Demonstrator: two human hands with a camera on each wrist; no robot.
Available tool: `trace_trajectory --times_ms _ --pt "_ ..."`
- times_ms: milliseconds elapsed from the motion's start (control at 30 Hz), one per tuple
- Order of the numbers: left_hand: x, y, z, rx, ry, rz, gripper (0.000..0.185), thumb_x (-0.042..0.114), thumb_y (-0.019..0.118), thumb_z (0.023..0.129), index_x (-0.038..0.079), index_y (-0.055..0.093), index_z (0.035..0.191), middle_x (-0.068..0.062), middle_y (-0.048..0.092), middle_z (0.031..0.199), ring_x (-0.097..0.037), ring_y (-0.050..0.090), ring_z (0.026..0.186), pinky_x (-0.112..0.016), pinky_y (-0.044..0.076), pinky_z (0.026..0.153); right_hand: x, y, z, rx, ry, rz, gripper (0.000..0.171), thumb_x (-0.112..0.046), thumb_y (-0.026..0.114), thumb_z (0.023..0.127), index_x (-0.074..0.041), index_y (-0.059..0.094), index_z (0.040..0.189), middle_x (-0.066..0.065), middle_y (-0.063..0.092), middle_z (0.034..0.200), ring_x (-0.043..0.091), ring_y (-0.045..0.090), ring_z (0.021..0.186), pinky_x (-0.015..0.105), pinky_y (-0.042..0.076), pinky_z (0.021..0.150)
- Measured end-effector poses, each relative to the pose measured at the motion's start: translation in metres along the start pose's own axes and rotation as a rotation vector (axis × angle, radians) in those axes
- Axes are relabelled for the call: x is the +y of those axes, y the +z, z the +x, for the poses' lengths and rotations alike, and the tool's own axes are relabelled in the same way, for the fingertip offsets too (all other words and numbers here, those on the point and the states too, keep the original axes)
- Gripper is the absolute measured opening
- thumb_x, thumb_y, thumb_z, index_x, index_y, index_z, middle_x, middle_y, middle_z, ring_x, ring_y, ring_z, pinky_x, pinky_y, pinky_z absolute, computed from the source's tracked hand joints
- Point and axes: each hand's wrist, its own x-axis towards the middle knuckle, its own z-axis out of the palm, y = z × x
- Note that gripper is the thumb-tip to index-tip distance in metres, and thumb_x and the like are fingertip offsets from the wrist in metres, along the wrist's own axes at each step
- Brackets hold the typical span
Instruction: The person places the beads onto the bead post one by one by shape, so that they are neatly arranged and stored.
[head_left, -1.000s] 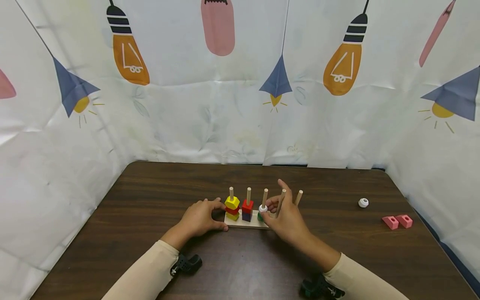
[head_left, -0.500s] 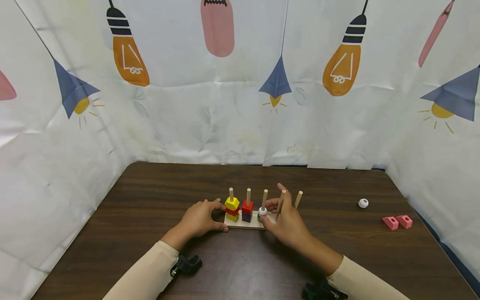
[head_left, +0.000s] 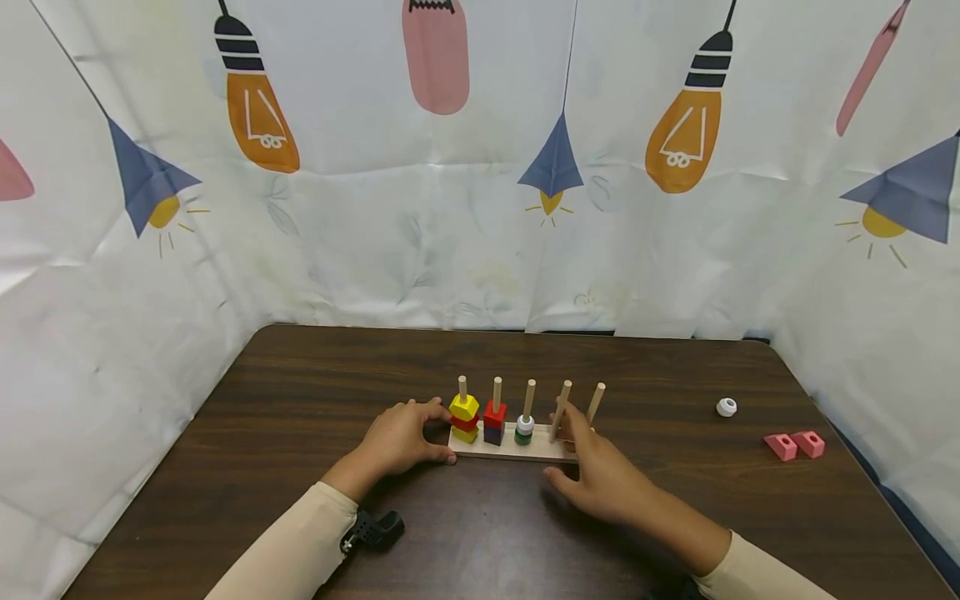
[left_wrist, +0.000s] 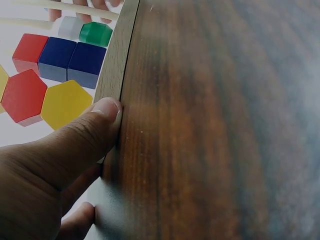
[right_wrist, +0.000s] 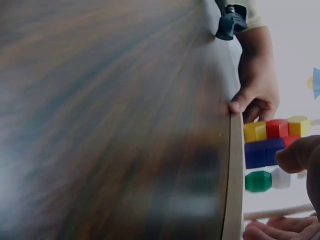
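A wooden peg base (head_left: 543, 452) with five upright pegs stands mid-table. Its first peg carries yellow and red hexagons (head_left: 464, 416), the second red and blue cubes (head_left: 494, 421), the third a white ring on a green ring (head_left: 524, 428). The last two pegs are bare. My left hand (head_left: 438, 432) grips the base's left end, thumb (left_wrist: 95, 130) pressed on its front edge (left_wrist: 117, 55). My right hand (head_left: 581, 458) lies relaxed and empty by the fourth peg, fingers beside it, thumb near the table. In the right wrist view the rings (right_wrist: 258, 181) show beyond the base edge (right_wrist: 233, 175).
A loose white ring (head_left: 726, 407) and two pink blocks (head_left: 795, 444) lie at the table's right side. The dark wooden table (head_left: 300, 400) is enclosed by patterned cloth walls (head_left: 465, 208) at the back and both sides.
My right hand has let go of the white ring, now seated on the green ring on the third peg, and drawn back to the right. My left hand has not moved.
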Motion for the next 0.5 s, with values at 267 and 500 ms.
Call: trace_trajectory --times_ms 267,500 --pt "0.000 0.000 -0.001 -0.003 -0.004 0.002 0.057 0.047 0.091 0.074 0.024 0.075 0.123 -0.009 0.054 0.150 -0.052 0.045 0.135 -0.066 0.039 0.105 0.017 -0.016 -0.018 -0.063 -0.064 -0.036 0.081 -0.018 0.076 0.095 -0.005 0.026 0.157 0.012 0.061 0.136 0.029 0.065 0.119 0.048 0.053 0.097" --pt "0.001 0.000 -0.001 0.001 0.000 -0.002 0.056 0.046 0.091 0.074 0.024 0.075 0.123 -0.010 0.054 0.150 -0.052 0.045 0.136 -0.067 0.038 0.106 0.044 -0.033 -0.032 0.005 -0.180 -0.067 0.062 -0.013 0.076 0.094 -0.005 0.045 0.147 0.004 0.066 0.126 0.019 0.068 0.109 0.043 0.057 0.090"
